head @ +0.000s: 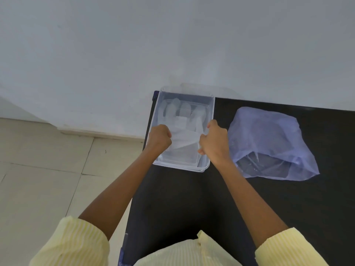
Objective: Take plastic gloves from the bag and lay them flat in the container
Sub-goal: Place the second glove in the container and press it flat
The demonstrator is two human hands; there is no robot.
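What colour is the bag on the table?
Translucent pale blue-purple bag, seen in the head view.

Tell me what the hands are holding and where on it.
Both hold one thin clear plastic glove over the clear rectangular container: left hand and right hand each grip a side of its cuff end, fingers pointing away.

The worktop (192, 198) fills the lower right of the frame, with floor (38, 169) to its left and a wall (134, 45) across the top. The container (210, 131) stands at the worktop's upper left corner, a glove (182, 120) inside it. The bag (269, 139) lies on the worktop just right of the container. The left hand (159, 138) is over the container's left side, the right hand (215, 140) over its right rim, between container and bag.
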